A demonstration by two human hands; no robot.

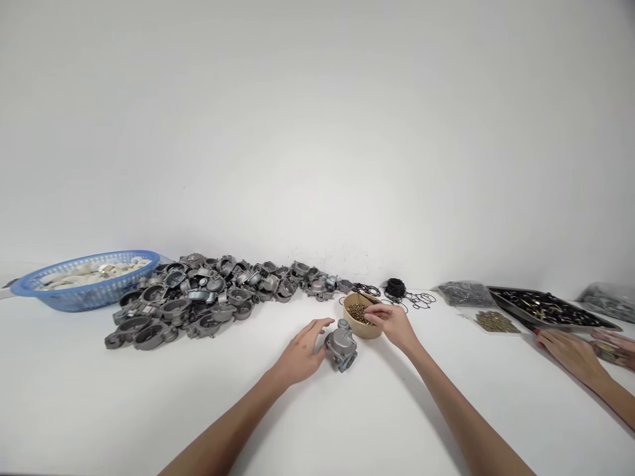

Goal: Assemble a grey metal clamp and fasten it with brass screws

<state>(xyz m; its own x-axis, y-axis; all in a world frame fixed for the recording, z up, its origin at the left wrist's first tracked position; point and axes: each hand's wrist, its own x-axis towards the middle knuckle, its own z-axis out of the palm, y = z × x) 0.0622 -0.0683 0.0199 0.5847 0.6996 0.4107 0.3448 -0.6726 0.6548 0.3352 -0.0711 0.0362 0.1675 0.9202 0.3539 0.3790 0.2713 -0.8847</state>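
A grey metal carburetor [341,345] sits on the white table in front of me. My left hand [303,352] is just left of it, thumb and fingers apart, holding nothing; I cannot tell whether a fingertip touches the metal. My right hand [394,324] reaches over the rim of a tan bowl [364,330], behind and right of the carburetor. Small brass-coloured screws [358,312] fill the bowl's bottom. The right fingers are drawn together above them, and whatever is between the fingertips is too small to make out. A dark, slim object [368,299] leans at the bowl's back edge.
Many grey metal castings [198,294] are heaped to the left, beside a blue basket [82,295] of whitish parts. Black rings [395,288] lie behind the bowl. Rightward are a bag [465,293], small brass pieces [496,322], a tray [590,322] and another person's hands [570,354].
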